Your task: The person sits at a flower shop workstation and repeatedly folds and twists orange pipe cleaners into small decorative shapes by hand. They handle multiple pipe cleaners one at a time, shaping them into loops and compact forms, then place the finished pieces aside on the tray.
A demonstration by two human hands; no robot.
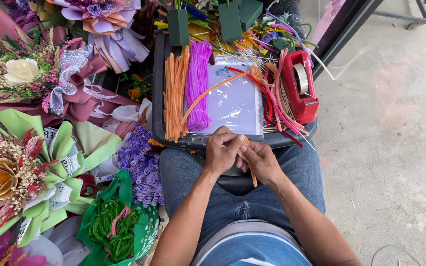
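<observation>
My left hand (221, 149) and my right hand (261, 160) meet over my lap at the near edge of a dark tray (158, 88). Both pinch an orange pipe cleaner (250, 167), bent between the fingers, one end hanging down past my right palm. Another orange pipe cleaner (208, 93) arcs across the tray from just above my left hand. On the tray lie a bundle of orange pipe cleaners (175, 93), a bundle of purple ones (198, 83) and a clear plastic sheet (235, 101).
A red tape dispenser (300, 86) and pink and red pipe cleaners (279, 103) fill the tray's right side. Green foam blocks (178, 27) stand behind. Wrapped bouquets (20, 172), purple curled pieces (141, 167) and a green bag (117, 226) crowd the left. Concrete floor (385, 123) lies to the right.
</observation>
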